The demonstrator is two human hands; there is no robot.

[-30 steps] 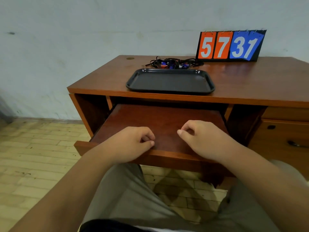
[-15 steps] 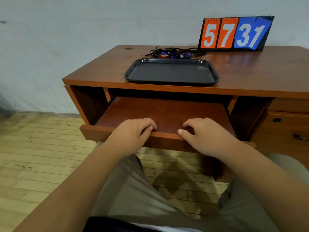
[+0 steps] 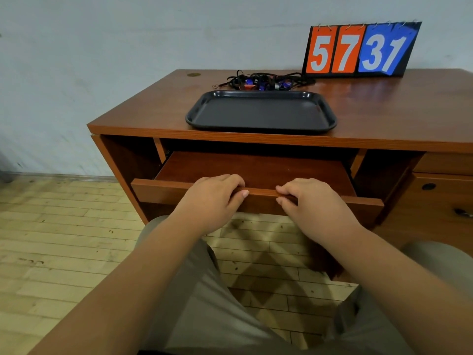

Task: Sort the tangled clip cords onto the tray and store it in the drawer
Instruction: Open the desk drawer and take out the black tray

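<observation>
A tangle of black clip cords (image 3: 261, 82) with blue and red clips lies at the back of the wooden desk (image 3: 384, 111). In front of it sits an empty black tray (image 3: 261, 129), near the desk's front edge. Below, the wide drawer (image 3: 256, 170) stands pulled out and empty. My left hand (image 3: 212, 203) and my right hand (image 3: 312, 208) grip the drawer's front board side by side. On each hand the fingers curl over the top edge and the thumb lies on the front face.
A flip scoreboard (image 3: 361, 51) reading 5731 stands at the back right of the desk against the wall. A stack of shut drawers (image 3: 440, 201) fills the desk's right side. My knees are just under the open drawer, above a wooden plank floor (image 3: 64, 239).
Both hands went from hovering curled over the drawer to gripping its front board. Less of the drawer floor shows now. The view has shifted.
</observation>
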